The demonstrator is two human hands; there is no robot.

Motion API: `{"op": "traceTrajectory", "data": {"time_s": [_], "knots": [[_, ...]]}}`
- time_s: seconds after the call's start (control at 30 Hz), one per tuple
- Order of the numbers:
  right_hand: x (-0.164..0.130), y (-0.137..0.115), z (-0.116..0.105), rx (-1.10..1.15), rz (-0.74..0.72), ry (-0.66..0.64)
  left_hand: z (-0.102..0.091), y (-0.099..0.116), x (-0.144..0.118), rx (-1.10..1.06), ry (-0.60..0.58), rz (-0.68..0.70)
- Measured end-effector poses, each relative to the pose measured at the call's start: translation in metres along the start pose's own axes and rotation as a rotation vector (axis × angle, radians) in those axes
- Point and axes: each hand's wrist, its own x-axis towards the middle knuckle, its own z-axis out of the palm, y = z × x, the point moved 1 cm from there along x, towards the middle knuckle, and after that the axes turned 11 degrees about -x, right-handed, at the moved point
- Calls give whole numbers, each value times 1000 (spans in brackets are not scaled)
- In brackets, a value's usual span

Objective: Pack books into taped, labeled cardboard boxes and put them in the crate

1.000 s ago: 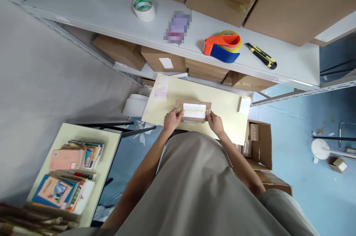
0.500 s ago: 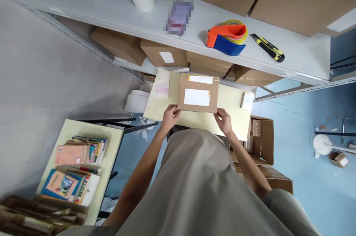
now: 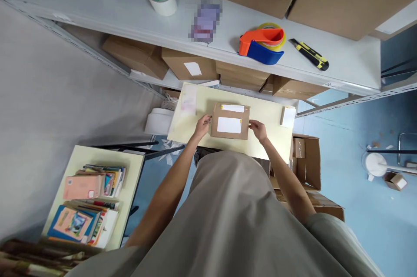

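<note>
A flat brown cardboard box (image 3: 230, 136) lies on the pale yellow table (image 3: 270, 138) in front of me. Two white labels are on its top, a narrow one (image 3: 232, 108) near the far edge and a larger one (image 3: 229, 125) in the middle. My left hand (image 3: 202, 127) is at the box's left side, fingers loosely bent and the fingertips very close to its edge. At the opposite side, my right hand (image 3: 258, 131) has its fingers pointing at the right edge. Neither hand appears wrapped round the box; whether the fingertips touch it is too small to tell.
Above the table, a grey shelf (image 3: 114, 16) carries a tape roll (image 3: 164, 5), an orange-blue tape dispenser (image 3: 262, 46), a utility knife (image 3: 309, 54) and large cartons. A small white stack (image 3: 288, 117) sits at the table's right. Books (image 3: 83, 185) cover a side table.
The box has come down onto the table and a little nearer to me. My hands have moved from its near corners to its sides, and their grip has loosened.
</note>
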Motion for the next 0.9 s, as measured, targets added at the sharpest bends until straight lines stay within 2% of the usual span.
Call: {"op": "traceTrajectory", "data": {"time_s": [0.1,0.17,0.27,0.37,0.57,0.67,0.77,0.83,0.9], "knots": [[5,-4,-4,232,-22,54,1,12,8,-125,27,47],[1,-4,-9,399,-72,125,-2,17,4,-225,45,102],[-10,-3,-17,508,-128,198,-9,22,-9,-331,40,187],[-21,-3,-21,500,-105,173,-13,27,-20,-355,56,175],[-28,-6,-18,475,-25,85,-8,36,-20,-104,62,-64],[-26,-7,-19,455,-11,93,-5,37,-15,-119,122,-62],[-22,-9,-23,421,-14,88,-4,36,-10,-204,123,-44],[-21,-11,-28,369,-24,124,-5,34,-8,-227,101,-47],[-22,-16,-35,289,-38,230,-10,31,-5,-227,80,-50]]}}
